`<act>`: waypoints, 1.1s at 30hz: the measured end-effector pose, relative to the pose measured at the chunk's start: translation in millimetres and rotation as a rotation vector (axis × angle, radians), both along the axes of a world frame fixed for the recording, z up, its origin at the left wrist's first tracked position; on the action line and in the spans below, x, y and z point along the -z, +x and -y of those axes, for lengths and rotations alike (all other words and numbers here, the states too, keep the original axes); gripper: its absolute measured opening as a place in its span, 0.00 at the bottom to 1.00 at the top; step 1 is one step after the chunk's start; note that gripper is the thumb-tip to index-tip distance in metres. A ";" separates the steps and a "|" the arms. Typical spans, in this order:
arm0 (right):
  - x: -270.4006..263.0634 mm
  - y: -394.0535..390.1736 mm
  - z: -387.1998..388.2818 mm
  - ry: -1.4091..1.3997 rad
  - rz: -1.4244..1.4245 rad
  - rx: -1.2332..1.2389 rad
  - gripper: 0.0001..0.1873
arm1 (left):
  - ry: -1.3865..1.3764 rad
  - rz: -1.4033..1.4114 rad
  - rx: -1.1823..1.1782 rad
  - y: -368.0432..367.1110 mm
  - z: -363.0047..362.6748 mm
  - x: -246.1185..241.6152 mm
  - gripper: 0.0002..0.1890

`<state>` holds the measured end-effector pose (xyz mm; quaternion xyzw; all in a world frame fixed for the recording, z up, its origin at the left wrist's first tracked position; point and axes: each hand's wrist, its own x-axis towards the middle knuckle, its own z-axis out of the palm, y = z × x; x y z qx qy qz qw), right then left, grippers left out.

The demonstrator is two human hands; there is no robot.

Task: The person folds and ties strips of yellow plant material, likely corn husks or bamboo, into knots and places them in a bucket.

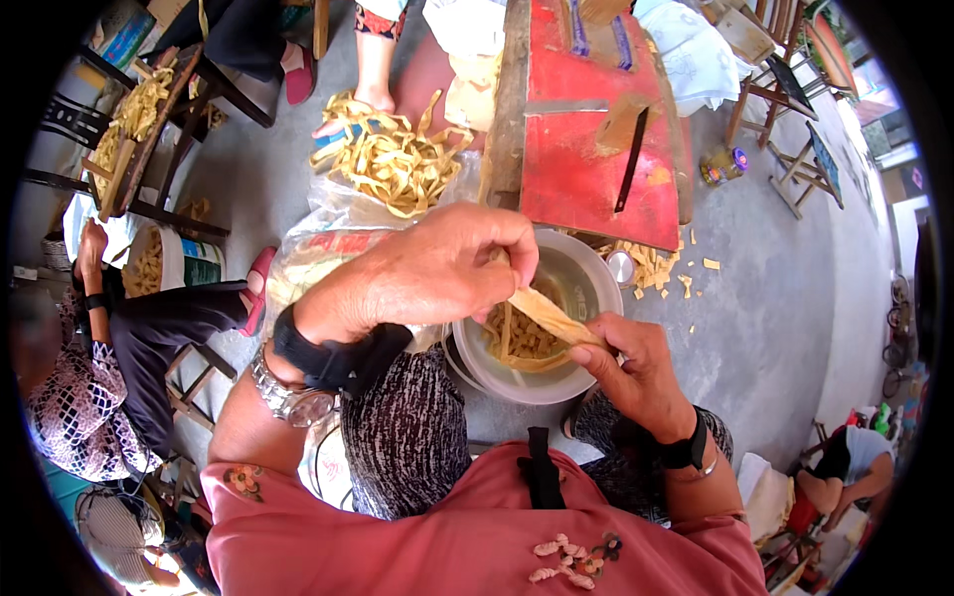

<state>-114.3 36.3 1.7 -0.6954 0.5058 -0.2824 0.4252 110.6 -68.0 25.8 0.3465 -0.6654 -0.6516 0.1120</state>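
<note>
Between my two hands a yellowish, pliable strip [551,319], perhaps a pickled vegetable, is drawn out at a slant. My left hand [436,268] pinches its upper end between thumb and fingers. Lower right, my right hand [637,369] grips the other end. Beneath them stands a whitish plastic bucket [592,279], with small cut pieces [533,341] at its bottom. A length of strip also loops down over the bucket's inside, partly hidden by my left hand.
Beyond the bucket is a red-topped board [555,171] bearing a wooden block [626,127] with a dark blade [632,160]. Loose strips [395,164] lie heaped on plastic at the upper left. Cut scraps [652,264] and a jar [723,165] are on the floor. Another person [171,335] sits at left.
</note>
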 end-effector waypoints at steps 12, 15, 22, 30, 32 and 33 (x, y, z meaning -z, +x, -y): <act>36.1 37.0 31.9 0.286 0.035 -0.041 0.10 | 0.315 -0.444 -0.189 56.1 12.0 74.0 0.17; 49.6 49.4 37.1 0.294 0.106 -0.036 0.12 | 0.315 -0.470 -0.251 58.6 8.2 82.6 0.15; 60.4 69.6 51.6 0.417 0.320 0.073 0.17 | 0.186 -0.397 -0.128 50.0 6.2 96.9 0.14; 76.4 71.9 50.1 0.538 0.392 0.129 0.09 | 0.062 -0.239 -0.118 50.0 0.2 111.3 0.13; 79.7 76.8 46.6 0.479 0.422 0.116 0.07 | 0.174 -0.271 -0.124 52.1 -5.3 122.2 0.14; 81.7 77.3 44.8 0.448 0.432 0.115 0.07 | 0.213 -0.306 -0.132 52.1 -6.0 127.3 0.14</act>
